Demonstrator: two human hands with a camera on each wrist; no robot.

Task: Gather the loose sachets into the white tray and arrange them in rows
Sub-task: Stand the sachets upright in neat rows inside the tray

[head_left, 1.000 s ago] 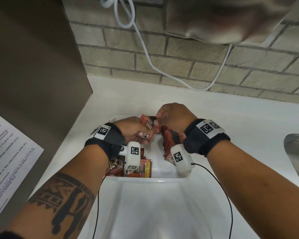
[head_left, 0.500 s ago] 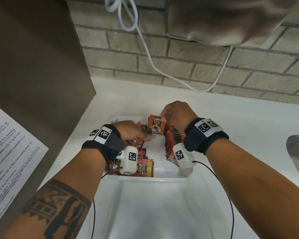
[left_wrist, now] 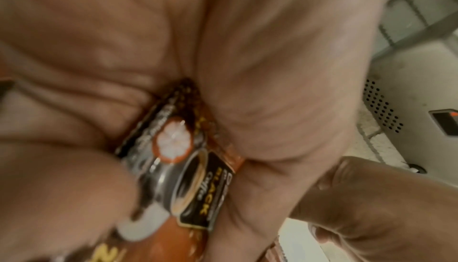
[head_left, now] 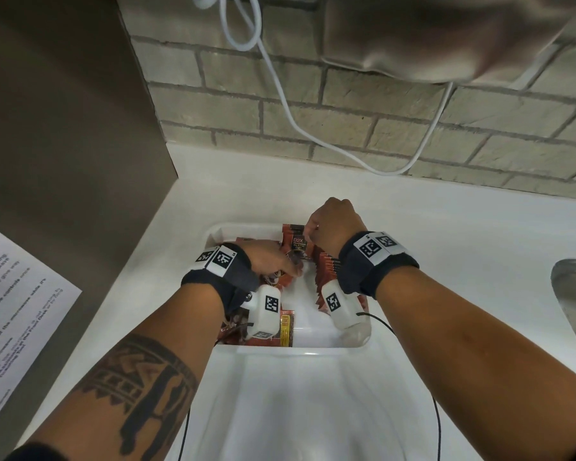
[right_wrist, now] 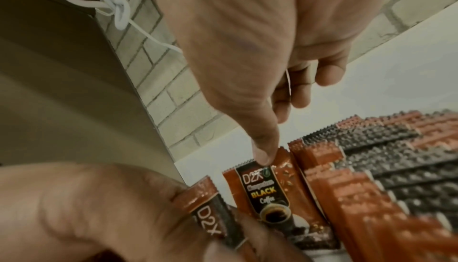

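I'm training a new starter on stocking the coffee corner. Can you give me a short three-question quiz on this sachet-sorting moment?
1. True or false: the right hand pinches the top edge of an upright sachet at the far end of the row of standing sachets.
2. What does the left hand hold? A) a white cable B) a sachet C) nothing
3. Fill in: the loose sachets lying flat are on the ___ side of the white tray, as the person sees it.

Key
1. True; the thumb presses its top edge.
2. B; the left wrist view shows the fingers curled round a "Black Coffee" sachet.
3. Left.
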